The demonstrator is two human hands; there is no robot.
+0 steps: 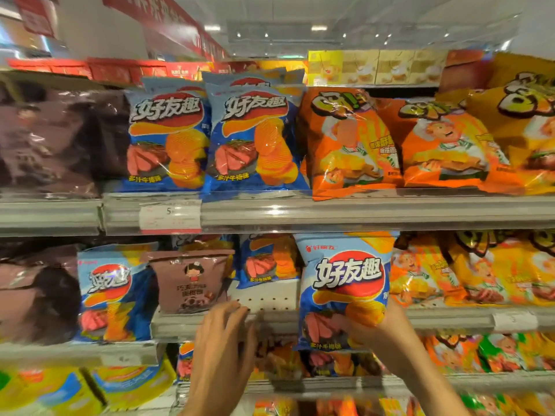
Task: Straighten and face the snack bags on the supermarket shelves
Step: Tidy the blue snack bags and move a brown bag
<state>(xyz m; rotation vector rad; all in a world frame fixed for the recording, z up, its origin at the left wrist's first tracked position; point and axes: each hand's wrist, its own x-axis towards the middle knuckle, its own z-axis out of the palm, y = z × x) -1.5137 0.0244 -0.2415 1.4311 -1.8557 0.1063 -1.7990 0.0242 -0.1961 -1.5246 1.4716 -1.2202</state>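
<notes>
Over the front edge of the middle shelf (270, 321), the right hand (381, 331) grips a blue chip bag (342, 283) from below, fingers curled round its lower right corner, thumb across the printed steak picture. That bag stands upright, front facing out, its bottom hanging past the shelf's front edge and its top reaching up to the price rail of the upper shelf (360, 210). The left hand (223, 334) holds nothing; its fingers are loosely spread and bent, with the fingertips touching the middle shelf's front lip, just left of the held bag. Between the two hands a bare perforated patch of shelf shows. At the back of that gap stands another blue chip bag (268, 261). Left of the gap a brown snack bag (192, 280) stands facing forward, and beside it a blue bag (112, 292) leans slightly. Orange snack bags (420, 271) crowd the shelf's right end. Two blue bags (168, 136) (255, 136) face out on the upper shelf.
</notes>
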